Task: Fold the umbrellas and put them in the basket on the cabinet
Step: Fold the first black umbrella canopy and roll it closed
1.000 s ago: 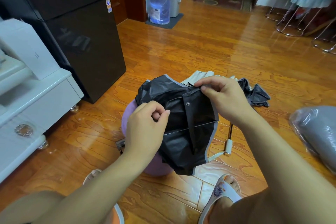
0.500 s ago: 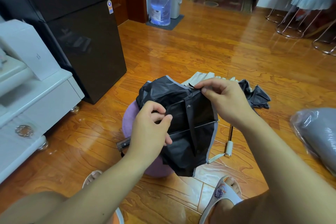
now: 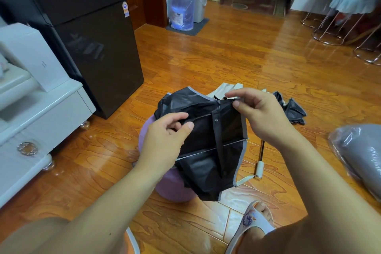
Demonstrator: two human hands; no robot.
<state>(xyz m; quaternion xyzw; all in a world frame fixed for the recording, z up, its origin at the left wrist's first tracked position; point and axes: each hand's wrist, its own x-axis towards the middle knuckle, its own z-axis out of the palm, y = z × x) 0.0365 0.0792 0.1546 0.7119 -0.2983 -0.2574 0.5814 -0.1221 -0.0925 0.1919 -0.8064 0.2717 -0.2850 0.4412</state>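
Black crinkled umbrella point(image 3: 208, 142) fabric between pinching hands point(image 3: 261, 113)

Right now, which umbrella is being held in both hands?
The black umbrella with grey trim, pinched by the left hand and right hand. The other umbrella lies untouched on the floor.

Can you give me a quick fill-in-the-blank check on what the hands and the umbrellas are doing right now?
1. Both hands pinch the ____ canopy of the umbrella held up in front.
2. The right hand grips the canopy's ____ edge.
3. Below the left hand a ____ umbrella lies on the floor.
4. The second umbrella lies on the wooden ____.

Missing words: black; top; purple; floor
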